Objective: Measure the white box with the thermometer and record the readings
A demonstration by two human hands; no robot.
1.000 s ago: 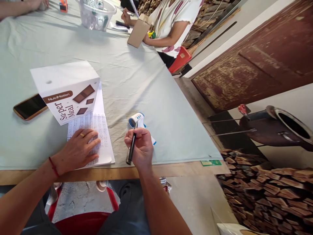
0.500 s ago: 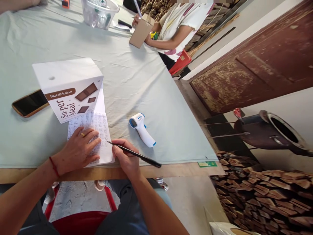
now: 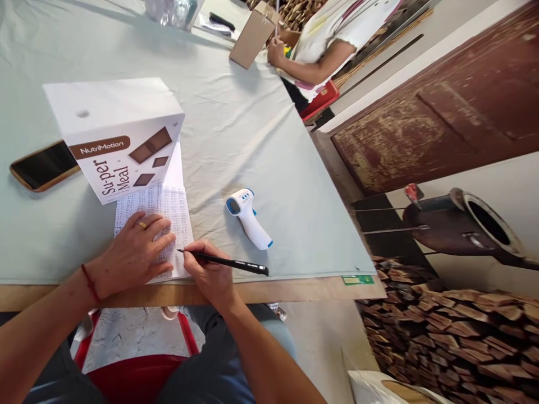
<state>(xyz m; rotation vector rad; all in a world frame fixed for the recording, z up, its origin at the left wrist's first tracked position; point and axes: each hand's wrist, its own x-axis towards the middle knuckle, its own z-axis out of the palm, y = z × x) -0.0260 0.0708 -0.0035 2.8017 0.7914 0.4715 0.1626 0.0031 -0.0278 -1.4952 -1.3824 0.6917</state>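
A folded printed sheet [image 3: 155,196] lies at the table's near edge, its inner side covered in rows of small handwriting. Its upper part, a white flap [image 3: 113,106] printed "NutriMotion Su-per Meal", stands up at an angle. My left hand [image 3: 141,247] rests flat on the written part, fingers spread, a ring on one finger. In my right hand [image 3: 209,275] is a black pen [image 3: 236,262], its tip on or just above the sheet by my left fingertips; contact cannot be made out. A white and blue infrared thermometer [image 3: 249,219] lies to the right of the sheet.
A smartphone [image 3: 42,166] lies partly behind the flap. Farther back are a plastic tub [image 3: 172,11], cut off by the frame, and a cardboard box [image 3: 252,36] beside another person's arm [image 3: 311,70]. Stacked firewood [image 3: 455,331] and a dark metal stove [image 3: 446,221] are at right.
My right hand and the pen have shifted slightly left, the tip now nearer my left fingers. My left hand stays on the sheet. The view has tilted down a little; the other person's hand has moved.
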